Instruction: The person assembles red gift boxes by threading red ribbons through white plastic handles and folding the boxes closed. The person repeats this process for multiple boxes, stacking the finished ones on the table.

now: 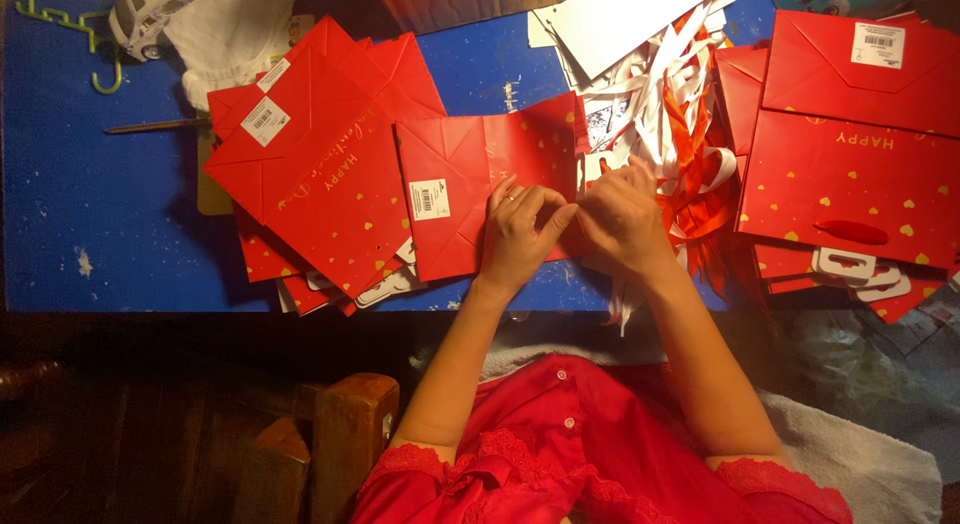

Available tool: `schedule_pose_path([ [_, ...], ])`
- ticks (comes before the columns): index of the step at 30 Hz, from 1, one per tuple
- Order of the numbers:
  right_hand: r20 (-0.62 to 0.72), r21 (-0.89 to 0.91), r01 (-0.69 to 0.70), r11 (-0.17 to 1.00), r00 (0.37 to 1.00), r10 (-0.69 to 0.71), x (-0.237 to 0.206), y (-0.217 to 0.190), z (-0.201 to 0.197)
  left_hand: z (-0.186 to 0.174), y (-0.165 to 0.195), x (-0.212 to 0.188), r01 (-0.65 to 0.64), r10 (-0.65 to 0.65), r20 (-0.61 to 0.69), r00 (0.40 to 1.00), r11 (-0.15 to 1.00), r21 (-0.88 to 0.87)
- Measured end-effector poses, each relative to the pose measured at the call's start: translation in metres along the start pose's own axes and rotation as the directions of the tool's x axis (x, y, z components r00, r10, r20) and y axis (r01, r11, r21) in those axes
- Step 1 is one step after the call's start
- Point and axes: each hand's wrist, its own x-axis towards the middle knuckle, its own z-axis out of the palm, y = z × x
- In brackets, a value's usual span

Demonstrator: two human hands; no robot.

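Hands on flat red paper bag, centre of desk

Left hand (520, 229) lies on the right half of a flattened red paper bag (465, 189), fingers curled, thumb and forefinger pinched at the bag's right edge. Right hand (622, 216) sits just at 3 o'clock of the left, touching it at the fingertips, fingers bent and closed on the same edge. Both look narrow, pinching; what sits between the fingertips is too small to tell.

Bag position: middle of the blue desk (90, 204), near the front edge, bottom fold facing up, white barcode sticker (428, 199) on its left part, small gold hearts scattered over it.

Around it:
- 9 o'clock: fanned pile of red bags (320, 164), same kind, overlapping, gold lettering and hearts, white card hangers poking out underneath.
- 3 o'clock: second stack of red bags (850, 174), lying squarer, one red handle loop on top.
- 1 o'clock, between the right hand and that stack: tangle of white and orange ribbon strips (680, 124), with white paper sheets (620, 19) behind.
- 11 o'clock, far corner: green plastic hanger (75, 29), white toy vehicle (150, 14), white cloth (235, 34).

Person wears a red top with lace trim (560, 454), seated close to the desk. Wooden chair part (340, 434) at 7 o'clock, below the desk edge.
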Motion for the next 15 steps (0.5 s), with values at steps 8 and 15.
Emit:
schedule_pose_path([
  [8, -0.121, 0.002, -0.080, 0.997, 0.989, 0.080, -0.0042, 0.0045, 0.0055, -0.0004, 0.0014, 0.0003, 0.000, 0.000, -0.008, 1.000, 1.000, -0.005],
  [15, -0.158, 0.083, -0.110, 0.990, 0.980, 0.122, 0.0009, -0.0048, -0.0017, 0.0013, -0.0002, -0.0004, 0.021, -0.021, -0.008, 1.000, 1.000, -0.013],
])
